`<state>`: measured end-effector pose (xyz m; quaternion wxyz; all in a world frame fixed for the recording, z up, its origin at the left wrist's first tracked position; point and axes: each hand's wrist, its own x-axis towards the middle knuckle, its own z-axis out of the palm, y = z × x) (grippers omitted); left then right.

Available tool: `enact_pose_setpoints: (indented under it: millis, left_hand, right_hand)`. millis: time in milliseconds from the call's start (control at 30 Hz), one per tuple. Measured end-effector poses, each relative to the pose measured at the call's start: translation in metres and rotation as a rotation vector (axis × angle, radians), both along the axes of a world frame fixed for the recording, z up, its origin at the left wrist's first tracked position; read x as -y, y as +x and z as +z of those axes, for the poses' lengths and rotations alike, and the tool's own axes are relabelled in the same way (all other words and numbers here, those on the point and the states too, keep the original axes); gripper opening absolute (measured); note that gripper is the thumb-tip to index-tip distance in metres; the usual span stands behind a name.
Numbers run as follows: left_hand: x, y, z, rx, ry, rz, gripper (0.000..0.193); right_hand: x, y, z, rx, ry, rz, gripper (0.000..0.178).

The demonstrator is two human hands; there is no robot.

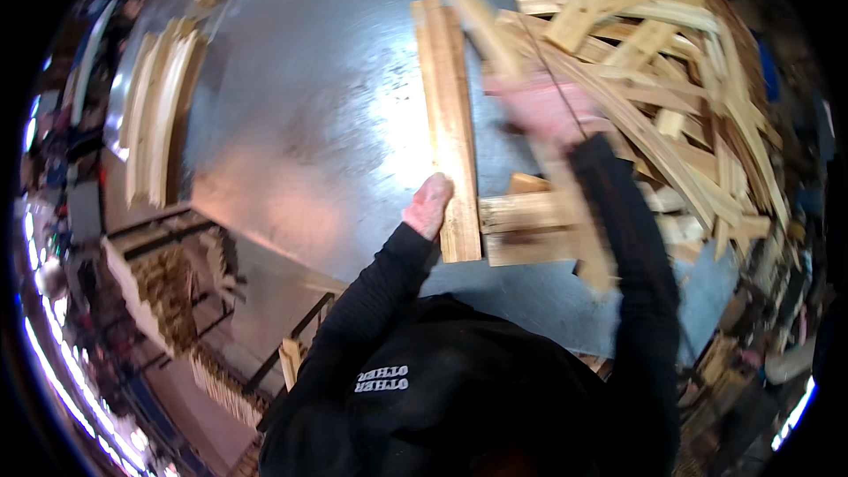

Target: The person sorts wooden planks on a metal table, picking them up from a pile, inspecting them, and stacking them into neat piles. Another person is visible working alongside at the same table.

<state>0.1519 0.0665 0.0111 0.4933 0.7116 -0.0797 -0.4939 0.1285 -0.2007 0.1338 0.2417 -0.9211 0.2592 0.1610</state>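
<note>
Two long wooden boards (446, 97) lie side by side, lengthwise away from me, on the metal tabletop. Around their left edge, towards the near end, my left hand (428, 205) is closed, its fingers partly hidden by the wood. My right hand (543, 108) is smeared by motion to the right of these boards. It grips a long wooden slat (484, 34), also blurred, whose ends stick out beyond and below the hand. Short wooden pieces (530, 230) rest beside the boards' near end, under the slat.
A large jumbled pile of wooden slats (654, 44) covers the right side of the metal table (291, 62). Several long boards (159, 110) are stacked at the left. Below them stands a rack (163, 291) filled with wood pieces.
</note>
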Motion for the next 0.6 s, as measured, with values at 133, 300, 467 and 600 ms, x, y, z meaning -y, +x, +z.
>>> enact_pose_setpoints:
  millis: [133, 300, 467, 600]
  left_hand:
    - [-0.006, -0.003, -0.038, -0.432, -0.364, 0.354, 0.057]
    - [-0.022, 0.009, -0.056, -0.356, -0.224, 0.267, 0.046]
    - [-0.028, 0.016, -0.042, -0.327, -0.216, 0.311, 0.069]
    - [-0.026, 0.012, -0.047, -0.606, -0.658, 0.387, 0.067]
  right_hand:
    - [-0.081, 0.011, -0.026, 0.254, -0.172, 0.066, 0.054]
    - [0.094, -0.086, -0.037, -0.220, -0.255, -0.463, 0.070]
    - [-0.020, -0.005, 0.009, -0.257, -0.047, -0.148, 0.072]
    - [-0.107, 0.017, -0.022, -0.181, 0.271, 0.081, 0.072]
